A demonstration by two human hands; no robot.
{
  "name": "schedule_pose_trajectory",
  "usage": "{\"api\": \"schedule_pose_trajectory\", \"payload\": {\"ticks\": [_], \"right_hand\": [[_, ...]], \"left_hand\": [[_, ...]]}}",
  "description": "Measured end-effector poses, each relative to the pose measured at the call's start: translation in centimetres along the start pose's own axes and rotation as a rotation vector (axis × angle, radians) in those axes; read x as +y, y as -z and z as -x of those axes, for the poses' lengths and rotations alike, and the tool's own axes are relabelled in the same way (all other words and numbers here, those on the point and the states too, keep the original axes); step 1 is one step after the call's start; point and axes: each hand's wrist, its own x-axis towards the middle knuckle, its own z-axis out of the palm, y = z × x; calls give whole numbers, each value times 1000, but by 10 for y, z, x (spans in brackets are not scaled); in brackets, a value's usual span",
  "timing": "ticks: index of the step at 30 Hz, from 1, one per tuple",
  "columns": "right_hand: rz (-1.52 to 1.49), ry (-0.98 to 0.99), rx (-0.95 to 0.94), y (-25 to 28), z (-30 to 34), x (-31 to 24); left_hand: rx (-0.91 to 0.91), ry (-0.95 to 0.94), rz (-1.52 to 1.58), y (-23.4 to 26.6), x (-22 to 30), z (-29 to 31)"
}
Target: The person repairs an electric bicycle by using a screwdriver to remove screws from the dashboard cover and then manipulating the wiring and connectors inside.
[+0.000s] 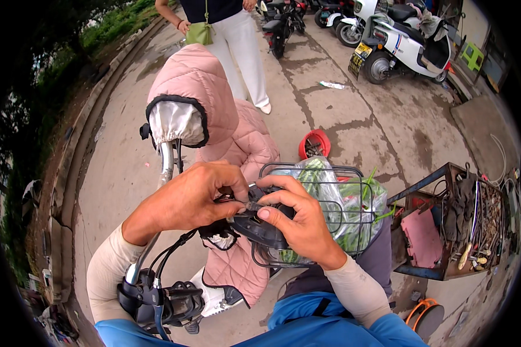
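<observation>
I see stained concrete [341, 110] outdoors, white scooter [408, 51] upper right, wire basket [362, 179] partly hidden. Left hand [194, 194] and right hand [307, 225] meet at black housing [260, 228] by the basket, 2 pinches on 1 small dark piece [253, 206]; can't make out detail.

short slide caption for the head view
Left hand and right hand finger a black part near a wire basket of bagged green vegetables.
</observation>
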Motion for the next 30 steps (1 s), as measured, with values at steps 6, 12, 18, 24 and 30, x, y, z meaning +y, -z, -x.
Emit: {"api": "schedule_pose_trajectory", "payload": {"ticks": [6,12,18,24,30], "right_hand": [[-112,-80,-24,2,-2,3],[-207,-101,-59,5,-3,9],[-280,-138,-111,10,-5,15],[-310,-201,-180,14,-12,9],[-360,-241,-202,15,-15,12]], "left_hand": [[-73,152,148,3,1,-2],[-115,137,180,4,-3,-2],[-178,206,228,8,1,-3],[-172,181,195,5,-5,-3],[-184,175,188,4,-6,-4]]}}
